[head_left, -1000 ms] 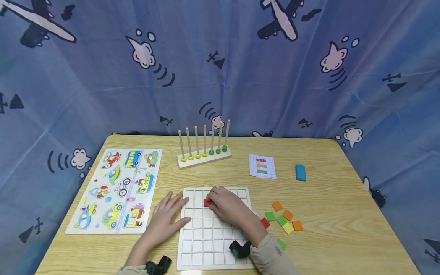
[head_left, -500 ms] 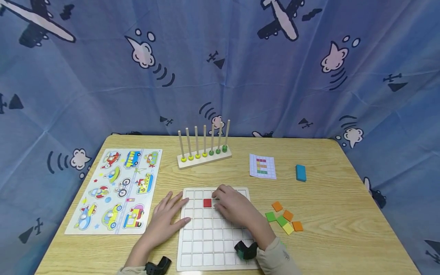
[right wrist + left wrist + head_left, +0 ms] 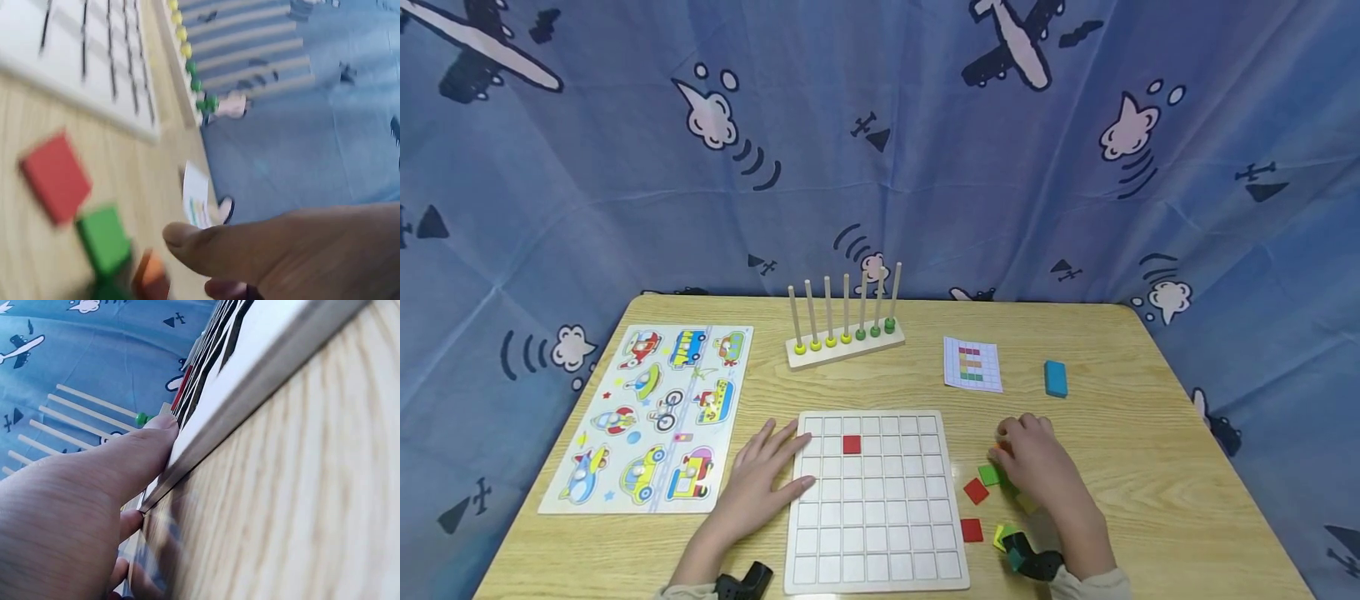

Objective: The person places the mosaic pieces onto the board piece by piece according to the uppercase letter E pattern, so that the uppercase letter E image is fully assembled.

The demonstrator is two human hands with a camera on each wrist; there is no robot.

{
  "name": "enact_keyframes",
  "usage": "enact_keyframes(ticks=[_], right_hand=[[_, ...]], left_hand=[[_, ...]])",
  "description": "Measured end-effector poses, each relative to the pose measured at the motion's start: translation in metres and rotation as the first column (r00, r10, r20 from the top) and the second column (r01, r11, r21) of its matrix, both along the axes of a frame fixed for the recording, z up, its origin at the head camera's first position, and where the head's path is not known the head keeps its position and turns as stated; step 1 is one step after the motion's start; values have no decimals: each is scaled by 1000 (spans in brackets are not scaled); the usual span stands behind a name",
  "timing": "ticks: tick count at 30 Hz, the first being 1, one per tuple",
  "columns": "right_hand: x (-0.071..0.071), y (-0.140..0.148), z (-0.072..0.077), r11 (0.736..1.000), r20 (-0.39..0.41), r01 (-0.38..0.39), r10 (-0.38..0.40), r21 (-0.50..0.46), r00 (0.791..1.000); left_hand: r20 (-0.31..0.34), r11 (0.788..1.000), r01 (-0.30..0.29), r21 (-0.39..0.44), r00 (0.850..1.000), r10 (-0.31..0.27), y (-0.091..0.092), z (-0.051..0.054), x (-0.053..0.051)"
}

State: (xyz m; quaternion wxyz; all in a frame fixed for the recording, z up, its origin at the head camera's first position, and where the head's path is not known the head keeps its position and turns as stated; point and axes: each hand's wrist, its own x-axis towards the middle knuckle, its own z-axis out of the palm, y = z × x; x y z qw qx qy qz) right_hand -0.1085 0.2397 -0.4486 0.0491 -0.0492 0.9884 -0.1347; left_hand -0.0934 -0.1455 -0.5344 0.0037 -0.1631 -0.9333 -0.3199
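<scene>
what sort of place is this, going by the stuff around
Probably a children's play or learning area, judging by the vehicle picture puzzle, the peg stand with coloured beads, and the blue airplane-print curtain.

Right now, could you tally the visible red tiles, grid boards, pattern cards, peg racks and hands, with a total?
Red tiles: 3
Grid board: 1
Pattern card: 1
Peg rack: 1
Hands: 2
Total: 8
</scene>
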Motion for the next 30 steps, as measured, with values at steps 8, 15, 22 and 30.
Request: enact_keyframes(ticks=[8, 15, 22, 30], right_hand=[[2, 17, -17, 1000, 81, 22, -23, 2, 996], [1, 14, -24, 999, 18, -4, 4, -33, 1000], [-1, 14, -27, 999, -25, -26, 25, -31, 999], [-6, 3, -27, 995, -104, -89, 84, -37, 991]], left_hand=[[5, 1000, 2, 3, 1000, -2, -1, 0, 0], [8, 1000, 2, -1, 1000, -2, -1, 0, 0], [17, 1000, 2, 6, 1000, -2, 0, 2, 0], [23, 1000, 0, -6, 1000, 0, 0, 2, 0]])
